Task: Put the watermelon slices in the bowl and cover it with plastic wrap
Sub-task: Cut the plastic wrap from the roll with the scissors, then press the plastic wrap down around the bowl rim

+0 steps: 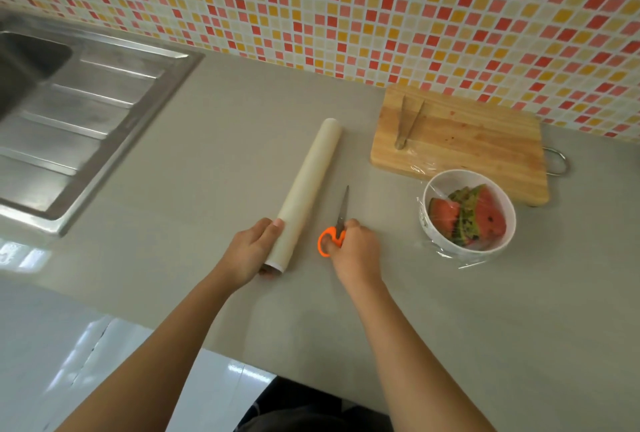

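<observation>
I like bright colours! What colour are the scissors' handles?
Orange; the metal-bladed scissors' handles show best in the head view.

sink [52, 113] far left | plastic wrap roll [308, 189] centre, scissors [337, 227] just right of it | bowl [505, 223] further right — watermelon slices [467, 217] in it | cutting board [467, 140] behind bowl — tongs [408, 123] on it

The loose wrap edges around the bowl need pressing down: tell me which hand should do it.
Right. The right hand lies nearer the bowl, on its side of the counter, though it holds the scissors. The left hand grips the wrap roll, farther off.
</observation>
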Demonstrator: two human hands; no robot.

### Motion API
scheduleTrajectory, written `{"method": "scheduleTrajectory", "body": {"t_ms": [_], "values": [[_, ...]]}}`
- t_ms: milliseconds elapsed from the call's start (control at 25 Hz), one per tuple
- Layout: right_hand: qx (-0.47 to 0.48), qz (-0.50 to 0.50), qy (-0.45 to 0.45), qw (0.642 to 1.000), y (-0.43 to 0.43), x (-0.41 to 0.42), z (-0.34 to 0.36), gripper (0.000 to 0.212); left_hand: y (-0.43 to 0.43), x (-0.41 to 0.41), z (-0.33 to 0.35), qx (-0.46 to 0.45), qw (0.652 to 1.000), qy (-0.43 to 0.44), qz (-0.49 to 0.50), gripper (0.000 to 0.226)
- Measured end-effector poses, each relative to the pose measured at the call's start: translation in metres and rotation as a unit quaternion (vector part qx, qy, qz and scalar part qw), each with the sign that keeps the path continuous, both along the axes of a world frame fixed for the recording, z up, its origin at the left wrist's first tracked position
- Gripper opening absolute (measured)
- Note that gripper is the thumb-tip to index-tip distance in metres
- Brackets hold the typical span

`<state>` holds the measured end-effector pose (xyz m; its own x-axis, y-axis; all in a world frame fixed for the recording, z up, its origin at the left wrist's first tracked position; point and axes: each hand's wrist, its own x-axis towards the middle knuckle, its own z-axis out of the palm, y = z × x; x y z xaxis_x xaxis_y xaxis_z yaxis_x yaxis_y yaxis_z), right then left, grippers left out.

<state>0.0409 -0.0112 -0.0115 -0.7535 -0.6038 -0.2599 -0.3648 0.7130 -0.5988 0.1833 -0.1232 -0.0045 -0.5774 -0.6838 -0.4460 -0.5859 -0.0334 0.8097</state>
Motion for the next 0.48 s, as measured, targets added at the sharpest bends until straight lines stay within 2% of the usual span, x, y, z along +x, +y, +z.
{"method": "scheduleTrajectory", "body": {"t_ms": [160, 240, 480], "values": [[-0.027, -0.032, -0.014, 0.999, 0.0031, 0.0091, -0.0026, 0.032, 0.0013, 0.0015, -0.0003, -0.145, 0.985, -0.06, -0.068, 0.048], [-0.03, -0.033, -0.021, 0.999, 0.0045, 0.01, -0.0025, 0.031, 0.0036, 0.002, -0.0021, -0.173, 0.978, -0.065, -0.095, 0.051], [-0.018, -0.042, -0.043, 0.998, 0.0022, 0.0082, -0.0002, 0.03, 0.0085, -0.0004, -0.0065, -0.239, 0.956, -0.078, -0.154, 0.042]]}}
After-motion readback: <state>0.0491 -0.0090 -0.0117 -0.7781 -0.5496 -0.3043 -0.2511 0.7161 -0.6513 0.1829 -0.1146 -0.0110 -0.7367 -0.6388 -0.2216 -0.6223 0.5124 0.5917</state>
